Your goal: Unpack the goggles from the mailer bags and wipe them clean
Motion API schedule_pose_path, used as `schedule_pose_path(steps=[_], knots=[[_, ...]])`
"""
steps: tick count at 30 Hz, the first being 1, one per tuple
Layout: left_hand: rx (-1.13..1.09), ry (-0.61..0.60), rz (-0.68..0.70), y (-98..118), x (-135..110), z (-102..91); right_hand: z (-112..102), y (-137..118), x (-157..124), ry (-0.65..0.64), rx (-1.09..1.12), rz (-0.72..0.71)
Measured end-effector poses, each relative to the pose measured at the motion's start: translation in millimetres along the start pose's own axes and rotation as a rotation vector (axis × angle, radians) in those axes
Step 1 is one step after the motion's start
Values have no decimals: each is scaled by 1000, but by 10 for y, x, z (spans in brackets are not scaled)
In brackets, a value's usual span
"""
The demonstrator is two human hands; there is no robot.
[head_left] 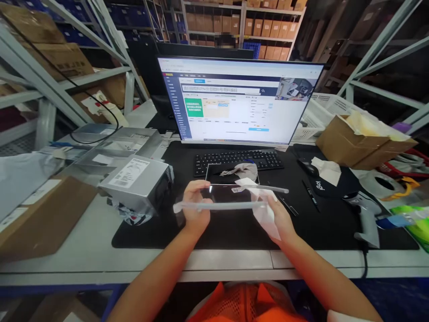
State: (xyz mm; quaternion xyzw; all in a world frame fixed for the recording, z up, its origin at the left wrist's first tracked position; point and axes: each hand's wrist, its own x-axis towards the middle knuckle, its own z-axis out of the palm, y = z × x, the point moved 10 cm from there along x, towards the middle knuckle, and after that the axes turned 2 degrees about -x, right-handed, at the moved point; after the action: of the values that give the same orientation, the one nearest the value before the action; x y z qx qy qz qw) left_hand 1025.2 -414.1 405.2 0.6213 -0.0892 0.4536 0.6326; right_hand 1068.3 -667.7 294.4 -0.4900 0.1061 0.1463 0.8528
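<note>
My left hand (pixel 194 206) is closed on the left end of a flat clear plastic sleeve (pixel 231 197) held level above the black desk mat (pixel 234 228). My right hand (pixel 276 214) grips its right end together with a white paper slip (pixel 264 210) that hangs down from my fingers. Something dark shows inside the sleeve. Just beyond it, a grey cloth (pixel 241 171) lies on a dark flat piece by the keyboard (pixel 237 159).
A monitor (pixel 237 100) stands behind the keyboard. A silver foil-wrapped box (pixel 137 181) and cardboard boxes (pixel 40 214) lie at the left. At the right are a barcode scanner (pixel 367 214), pens (pixel 310 192), an open carton (pixel 358 141), tape rolls and white baskets. Shelving surrounds the desk.
</note>
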Motion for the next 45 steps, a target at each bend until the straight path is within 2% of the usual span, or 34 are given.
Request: schedule_pose_path(steps=[6, 12, 14, 18, 21, 24, 30, 32, 35, 38, 41, 45], knots=[[0, -74, 63, 97, -31, 98, 110, 27, 20, -155, 45, 38], [-27, -28, -25, -21, -71, 80, 264, 55, -3, -283, 68, 144], [-92, -73, -164, -174, -126, 133, 282, 95, -49, -260, 131, 234], [-311, -226, -611, -526, -398, 396, 358, 217, -192, -219, 298, 445], [-470, -345, -893, -581, -646, 641, 426, 255, -244, -282, 330, 486], [-549, -421, -1062, -543, -809, 781, 380, 291, -224, -304, 258, 468], [-624, -451, -1301, -593, -1014, 796, 375, 208, -178, -327, 174, 401], [-639, -432, -1317, -614, -1013, 777, 312, 144, -120, -260, 113, 321], [-561, -337, -1280, -674, -934, 685, 147, 7, -8, -141, -37, 127], [-453, -270, -1199, -701, -812, 591, 113, -1, 63, -203, -167, 57], [-352, -263, -1106, -705, -699, 512, 85, -8, 123, -271, -219, 22], [-292, -263, -1039, -735, -630, 428, 57, -176, 147, -308, -341, -100]])
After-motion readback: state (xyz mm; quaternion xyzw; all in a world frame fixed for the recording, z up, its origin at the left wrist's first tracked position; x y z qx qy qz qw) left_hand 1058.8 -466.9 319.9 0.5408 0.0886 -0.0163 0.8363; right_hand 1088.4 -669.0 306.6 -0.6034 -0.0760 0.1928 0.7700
